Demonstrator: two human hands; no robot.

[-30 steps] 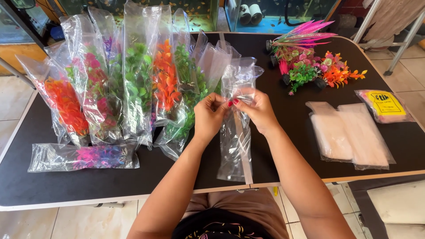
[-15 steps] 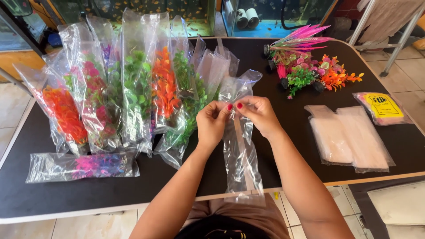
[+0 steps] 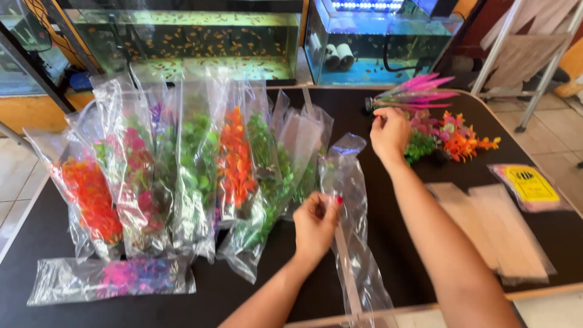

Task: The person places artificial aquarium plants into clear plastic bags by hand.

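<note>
My left hand (image 3: 316, 223) pinches the upper part of a long, empty clear plastic bag (image 3: 352, 243) that lies lengthwise on the black table (image 3: 388, 243). My right hand (image 3: 390, 132) is stretched out to the pile of loose artificial aquarium plants (image 3: 446, 130) at the back right, its fingers curled against the pink and green ones. Whether it grips a plant cannot be told.
Several bagged plastic plants (image 3: 194, 170) in orange, green and pink fan out on the left, one bag (image 3: 115, 278) lying flat near the front. A stack of empty bags (image 3: 492, 228) and a packet with a yellow label (image 3: 531, 185) lie right. Fish tanks (image 3: 182, 42) stand behind.
My right hand let go of the clear bag and reached away to the loose plants at the back right. My left hand kept hold of the bag.
</note>
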